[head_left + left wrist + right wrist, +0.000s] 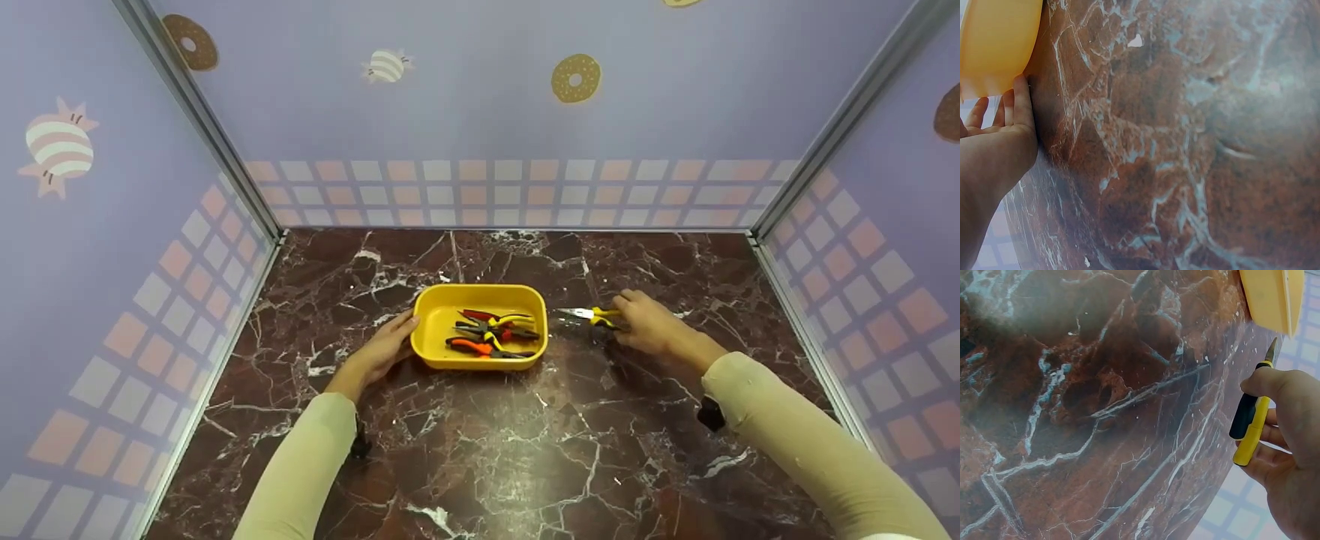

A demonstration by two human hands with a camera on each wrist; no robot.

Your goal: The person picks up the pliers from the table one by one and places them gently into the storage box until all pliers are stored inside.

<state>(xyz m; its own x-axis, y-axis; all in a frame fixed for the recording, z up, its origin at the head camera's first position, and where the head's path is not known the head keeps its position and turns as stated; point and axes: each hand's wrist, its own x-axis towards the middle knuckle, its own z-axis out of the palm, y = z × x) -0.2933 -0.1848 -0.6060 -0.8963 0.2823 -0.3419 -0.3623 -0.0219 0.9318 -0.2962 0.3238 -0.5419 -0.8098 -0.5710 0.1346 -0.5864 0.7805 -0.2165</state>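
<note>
From my remote seat I watch the right hand [651,328] curl its fingers [1275,434] round the yellow-and-black handles of a pair of steel needle-nose pliers [591,316], their slim tip aimed at the yellow rectangular plastic tray [435,334] just to its left; the left hand [385,346] lies with straight, relaxed fingers [1022,101] against the tray's left wall, gripping nothing; I judge the pliers stiff, fairly heavy for their size and sturdy, the metal tip slick and the moulded grips the sure place to hold, as the hand does; the tray looks light and liable to slide on the polished top, which the left hand would steady; three or so more pliers with red, orange and yellow handles [491,334] lie tangled inside it; underneath spreads a glossy dark red-brown marble-patterned tabletop [525,450] veined in white; lilac booth walls [480,105] printed with doughnuts, sweets and a band of pink and white tiles close in on three sides.
</note>
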